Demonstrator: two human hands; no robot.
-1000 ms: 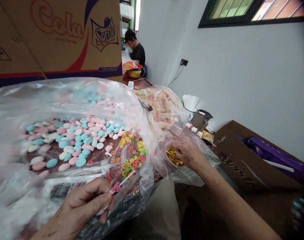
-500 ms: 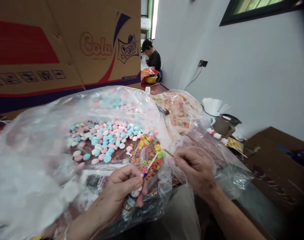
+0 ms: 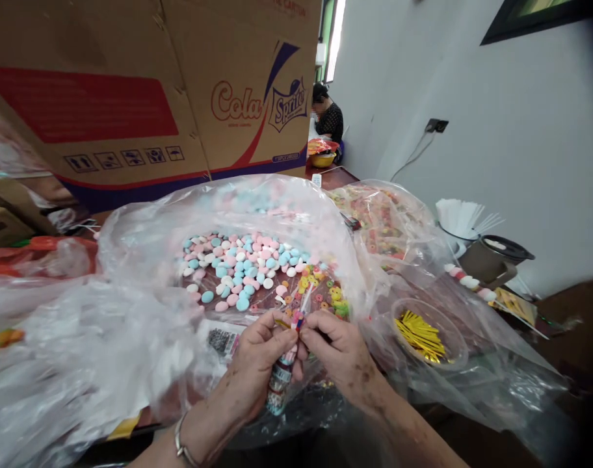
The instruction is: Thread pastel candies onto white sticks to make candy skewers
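Note:
My left hand grips a small clear packet of candies with a white stick poking out of its top. My right hand meets it at the packet's neck and pinches a thin gold twist tie there. Just beyond my hands lies an open plastic bag holding pink, blue and white disc candies and a heap of coloured ring candies. To the right a clear round tub holds several gold twist ties.
A big Cola/Sprite carton stands behind the bags. A second bag of ring candies, a cup of white sticks and a lidded brown cup sit at right. A person works at the far end.
My right hand left the tub with a gold tie and came to the packet's neck beside my left hand. My head turned left, shifting the scene rightward.

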